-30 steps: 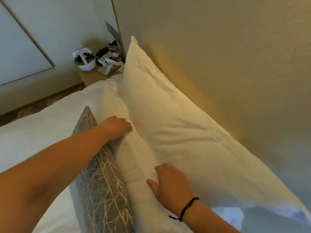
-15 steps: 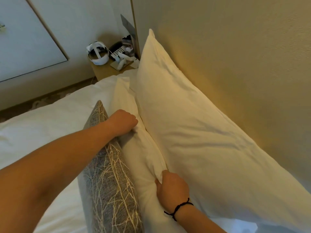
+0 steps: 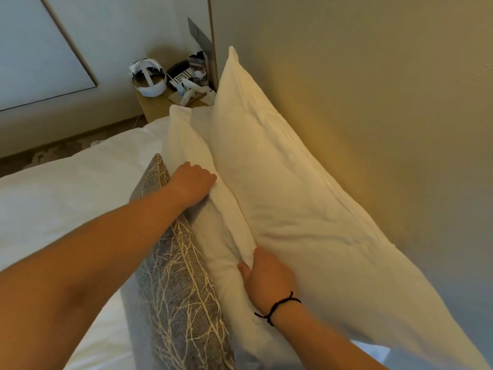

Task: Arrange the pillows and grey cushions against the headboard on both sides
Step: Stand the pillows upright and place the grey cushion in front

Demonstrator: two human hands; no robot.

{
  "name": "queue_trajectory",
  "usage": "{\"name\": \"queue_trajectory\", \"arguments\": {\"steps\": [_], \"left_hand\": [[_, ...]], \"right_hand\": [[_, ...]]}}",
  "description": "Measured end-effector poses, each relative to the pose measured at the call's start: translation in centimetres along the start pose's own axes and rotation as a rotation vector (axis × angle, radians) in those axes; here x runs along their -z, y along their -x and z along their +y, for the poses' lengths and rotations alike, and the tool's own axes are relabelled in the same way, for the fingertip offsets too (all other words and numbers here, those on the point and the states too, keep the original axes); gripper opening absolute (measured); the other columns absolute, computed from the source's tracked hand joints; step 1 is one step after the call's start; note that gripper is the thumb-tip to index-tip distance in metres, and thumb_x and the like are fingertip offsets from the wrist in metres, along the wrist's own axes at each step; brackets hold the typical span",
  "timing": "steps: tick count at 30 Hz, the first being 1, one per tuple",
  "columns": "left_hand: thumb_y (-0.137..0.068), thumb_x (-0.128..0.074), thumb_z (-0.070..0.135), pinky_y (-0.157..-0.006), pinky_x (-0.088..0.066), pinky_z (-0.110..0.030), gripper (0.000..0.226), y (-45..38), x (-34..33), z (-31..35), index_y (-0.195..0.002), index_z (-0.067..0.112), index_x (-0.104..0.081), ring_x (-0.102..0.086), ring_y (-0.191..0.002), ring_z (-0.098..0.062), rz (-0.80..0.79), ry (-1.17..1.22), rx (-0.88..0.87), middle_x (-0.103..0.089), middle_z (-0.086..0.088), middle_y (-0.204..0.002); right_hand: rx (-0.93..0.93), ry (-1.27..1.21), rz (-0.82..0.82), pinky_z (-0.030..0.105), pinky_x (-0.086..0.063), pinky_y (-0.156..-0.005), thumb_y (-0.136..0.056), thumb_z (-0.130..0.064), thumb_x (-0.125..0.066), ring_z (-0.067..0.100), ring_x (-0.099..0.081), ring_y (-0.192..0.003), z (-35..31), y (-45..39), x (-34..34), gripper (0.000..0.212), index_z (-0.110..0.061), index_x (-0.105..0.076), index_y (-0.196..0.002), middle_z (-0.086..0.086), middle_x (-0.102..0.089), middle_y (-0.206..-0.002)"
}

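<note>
Two white pillows stand on edge along the headboard [image 3: 373, 102]: the back pillow [image 3: 293, 204] leans flat against it, and the front pillow [image 3: 213, 228] stands just before it, touching it along its length. A grey cushion [image 3: 178, 276] with a pale branch pattern stands upright against the front pillow's near face, on the white bed sheet [image 3: 66, 196]. The left hand [image 3: 193, 182] grips the top edge of the front pillow, fingers curled over it and the forearm crossing the cushion's upper corner. The right hand [image 3: 266, 279], a black cord bracelet [image 3: 277, 307] on its wrist, pinches a fold of the same pillow's top edge lower down, fingers tucked between the two pillows. Beyond the pillows, a wooden nightstand [image 3: 157, 105] holds a white headset [image 3: 148, 77] and small clutter I cannot make out
</note>
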State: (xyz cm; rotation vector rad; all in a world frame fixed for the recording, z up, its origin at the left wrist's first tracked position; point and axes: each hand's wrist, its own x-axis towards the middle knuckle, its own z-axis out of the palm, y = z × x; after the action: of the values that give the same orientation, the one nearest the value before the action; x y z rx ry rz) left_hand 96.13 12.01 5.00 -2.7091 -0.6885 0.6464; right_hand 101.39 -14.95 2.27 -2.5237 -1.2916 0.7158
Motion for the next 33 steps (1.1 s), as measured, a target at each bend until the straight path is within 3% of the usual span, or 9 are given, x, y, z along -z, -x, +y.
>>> {"name": "queue_trajectory", "arguments": {"steps": [4,7,10,13,16,20,27,30,33], "left_hand": [[-0.088,-0.049,0.021,-0.120,-0.011,-0.051,0.060,0.8,0.4,1.9,-0.145,0.038,-0.037,-0.040,-0.137,-0.022,-0.191,0.162,-0.236,-0.048,0.001,-0.146],[-0.088,-0.049,0.028,-0.119,-0.009,-0.050,0.056,1.7,2.1,4.4,-0.141,0.041,-0.040,-0.041,-0.137,-0.021,-0.292,0.338,-0.333,-0.048,0.003,-0.147],[-0.091,-0.046,0.041,-0.117,-0.013,-0.050,0.041,2.6,3.1,6.9,-0.131,0.042,-0.052,-0.044,-0.133,-0.021,-0.348,0.501,-0.376,-0.053,0.007,-0.142],[-0.096,-0.045,0.048,-0.117,-0.011,-0.052,0.037,3.3,3.1,9.5,-0.132,0.043,-0.053,-0.043,-0.134,-0.019,-0.352,0.426,-0.455,-0.054,0.010,-0.141],[-0.101,-0.039,0.044,-0.118,-0.006,-0.054,0.036,3.6,2.9,11.6,-0.134,0.042,-0.052,-0.038,-0.138,-0.019,-0.353,0.296,-0.512,-0.051,0.011,-0.144],[-0.093,-0.051,0.050,-0.119,-0.006,-0.057,0.043,4.2,3.3,12.6,-0.135,0.042,-0.051,-0.035,-0.140,-0.020,-0.382,0.256,-0.523,-0.049,0.009,-0.144],[-0.090,-0.058,0.042,-0.091,-0.042,-0.036,0.026,4.9,4.8,11.5,-0.110,0.029,-0.068,-0.058,-0.110,-0.022,0.058,0.295,-0.549,-0.066,0.004,-0.112],[-0.092,-0.057,0.042,-0.083,-0.040,-0.036,0.022,4.6,5.0,10.3,-0.105,0.031,-0.072,-0.058,-0.103,-0.022,0.278,0.269,-0.501,-0.067,0.008,-0.107],[-0.090,-0.061,0.039,-0.072,-0.037,-0.035,0.018,4.5,4.8,9.8,-0.098,0.031,-0.076,-0.057,-0.094,-0.024,0.438,0.293,-0.436,-0.066,0.006,-0.101]], "right_hand": [[-0.001,-0.070,-0.031,0.031,-0.048,-0.072,-0.091,-0.062,-0.044,0.020,-0.061,-0.094,2.7,3.8,0.4,0.049,-0.024,-0.048,-0.120,-0.001,-0.063,-0.106],[-0.047,-0.201,-0.106,0.023,-0.043,-0.078,-0.088,-0.064,-0.050,0.012,-0.060,-0.104,5.5,6.9,0.7,0.054,-0.027,-0.050,-0.127,-0.007,-0.063,-0.114],[-0.135,-0.437,-0.151,0.018,-0.047,-0.076,-0.092,-0.052,-0.051,-0.001,-0.060,-0.085,7.5,9.7,1.0,0.029,-0.029,-0.060,-0.106,-0.011,-0.066,-0.096],[-0.261,-0.558,-0.171,0.022,-0.042,-0.065,-0.099,-0.040,-0.044,0.002,-0.050,-0.065,8.3,11.1,0.7,0.026,-0.026,-0.056,-0.081,-0.009,-0.057,-0.074],[-0.403,-0.646,-0.228,0.020,-0.042,-0.064,-0.096,-0.036,-0.052,0.006,-0.056,-0.073,8.3,11.3,0.3,0.013,-0.024,-0.058,-0.096,-0.006,-0.062,-0.087],[-0.492,-0.945,-0.231,0.023,-0.050,-0.055,-0.081,-0.020,-0.074,0.011,-0.067,-0.066,8.3,11.7,1.6,0.029,-0.022,-0.057,-0.105,0.006,-0.070,-0.092],[-0.115,-0.772,-0.023,0.017,-0.033,-0.053,-0.081,-0.013,-0.072,0.008,-0.037,-0.054,8.2,13.8,4.8,0.026,-0.031,-0.058,-0.093,0.000,-0.041,-0.059],[-0.004,-0.696,0.024,0.016,-0.035,-0.056,-0.088,-0.010,-0.064,0.007,-0.042,-0.056,8.4,14.5,6.4,0.020,-0.030,-0.061,-0.090,0.012,-0.051,-0.068],[0.055,-0.489,0.093,0.010,-0.038,-0.068,-0.089,-0.007,-0.060,0.005,-0.056,-0.075,8.7,14.8,6.9,0.023,-0.028,-0.066,-0.084,-0.004,-0.060,-0.080]]}}
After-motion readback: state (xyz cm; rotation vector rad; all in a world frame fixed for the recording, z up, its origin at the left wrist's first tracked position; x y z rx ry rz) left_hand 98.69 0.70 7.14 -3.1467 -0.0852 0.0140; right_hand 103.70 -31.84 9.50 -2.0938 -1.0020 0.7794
